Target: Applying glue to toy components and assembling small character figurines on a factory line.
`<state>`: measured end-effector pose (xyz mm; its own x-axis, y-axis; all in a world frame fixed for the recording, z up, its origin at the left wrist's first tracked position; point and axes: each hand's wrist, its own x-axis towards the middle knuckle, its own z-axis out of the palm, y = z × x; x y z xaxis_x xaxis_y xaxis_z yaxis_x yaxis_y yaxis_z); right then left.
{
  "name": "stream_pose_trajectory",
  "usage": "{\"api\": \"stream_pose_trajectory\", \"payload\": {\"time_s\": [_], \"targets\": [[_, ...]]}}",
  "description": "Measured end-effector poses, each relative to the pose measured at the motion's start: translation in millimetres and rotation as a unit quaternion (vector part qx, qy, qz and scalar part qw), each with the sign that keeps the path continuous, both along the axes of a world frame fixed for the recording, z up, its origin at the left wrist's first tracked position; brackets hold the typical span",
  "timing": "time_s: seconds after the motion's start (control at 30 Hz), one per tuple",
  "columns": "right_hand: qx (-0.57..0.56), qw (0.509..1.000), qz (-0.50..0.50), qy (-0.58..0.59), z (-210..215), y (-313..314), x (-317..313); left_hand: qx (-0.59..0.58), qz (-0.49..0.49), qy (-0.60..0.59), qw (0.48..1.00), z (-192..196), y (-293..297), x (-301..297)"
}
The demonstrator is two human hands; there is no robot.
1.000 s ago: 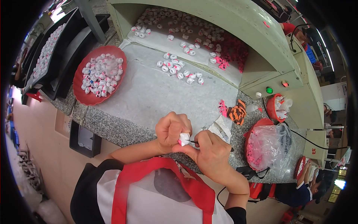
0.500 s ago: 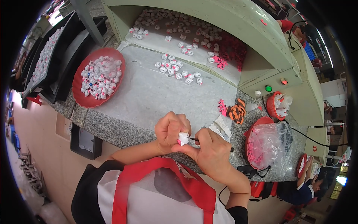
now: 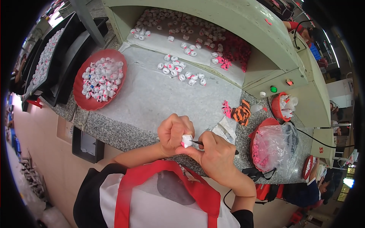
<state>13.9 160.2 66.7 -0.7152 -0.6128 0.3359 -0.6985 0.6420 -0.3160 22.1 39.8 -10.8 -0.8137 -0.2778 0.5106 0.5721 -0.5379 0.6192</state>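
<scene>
Near the bench's front edge, my left hand [image 3: 172,131] pinches a small white piece with a pink patch [image 3: 186,141]. Closed around a thin black pointed tool [image 3: 197,142], my right hand [image 3: 217,155] brings its tip against the white piece, with the thumb reaching below that piece. The tool's dark rear end sticks out past the right fingers. Ahead lies white sheeting [image 3: 152,98], with a group of similar white-and-pink pieces [image 3: 175,68] on its far part. Beside the right hand is some crumpled white paper [image 3: 225,129].
A red dish [image 3: 80,99] of white pieces stands left. Overhead arches a pale green cabinet [image 3: 213,22] holding more pieces and a pink heap [image 3: 237,49]. To the right are an orange-and-black striped cloth [image 3: 241,114], a red basket [image 3: 275,108] and a plastic-covered red dish [image 3: 252,140].
</scene>
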Motion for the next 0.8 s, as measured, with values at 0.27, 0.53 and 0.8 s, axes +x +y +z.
{"api": "stream_pose_trajectory", "payload": {"time_s": [0.27,0.53,0.8], "targets": [[0.000,1.000,0.000,-0.023,0.0,0.1,-0.3,-0.014,0.006,-0.003,1.000,-2.1,-0.4,0.3],[0.010,0.999,0.002,-0.033,1.5,1.0,0.9,-0.003,0.014,0.014,1.000,-2.3,0.3,-1.4],[0.006,0.999,-0.001,-0.037,0.6,1.6,0.3,-0.017,0.014,0.016,1.000,-2.5,-1.5,-0.4]]}}
